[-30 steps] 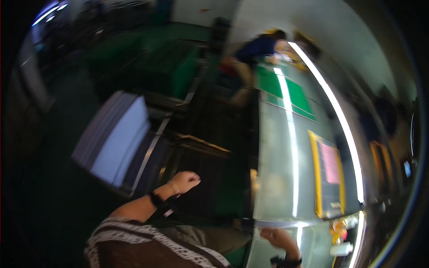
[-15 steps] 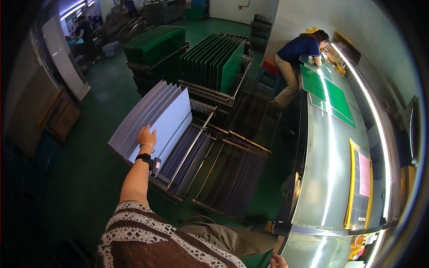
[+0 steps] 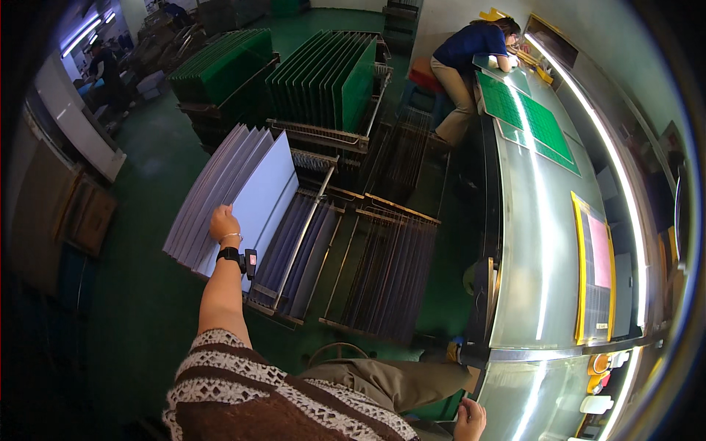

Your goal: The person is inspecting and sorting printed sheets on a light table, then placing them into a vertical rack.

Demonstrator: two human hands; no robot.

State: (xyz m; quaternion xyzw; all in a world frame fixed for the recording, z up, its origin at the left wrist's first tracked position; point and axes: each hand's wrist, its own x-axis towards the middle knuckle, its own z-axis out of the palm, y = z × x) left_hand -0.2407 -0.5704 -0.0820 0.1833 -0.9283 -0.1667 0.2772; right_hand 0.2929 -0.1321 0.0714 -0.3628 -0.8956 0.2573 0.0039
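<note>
My left hand [image 3: 224, 223] is at the top edge of a rack of pale lavender-white panels [image 3: 268, 198], with its fingers closed at the edge of one of them. The panels stand upright and fan out to the left of that hand. A black wrist device [image 3: 241, 260] and a thin bracelet are on my left wrist. My right hand [image 3: 471, 421] is low in the view, beside the near edge of the long metal worktable [image 3: 526, 294]. Its fingers are curled, and what they hold, if anything, is hidden.
Beside the panels are metal racks with dark slots [image 3: 382, 272]. Green boards [image 3: 323, 81] stand in racks behind. On the worktable lie a green sheet [image 3: 526, 117] and a yellow-framed sheet [image 3: 594, 272]. A person in blue [image 3: 471, 51] leans over its far end.
My left hand's fingers have gone from spread to closed at the panel edge. More of my right hand shows. The whole view has shifted, moving the racks leftward and up.
</note>
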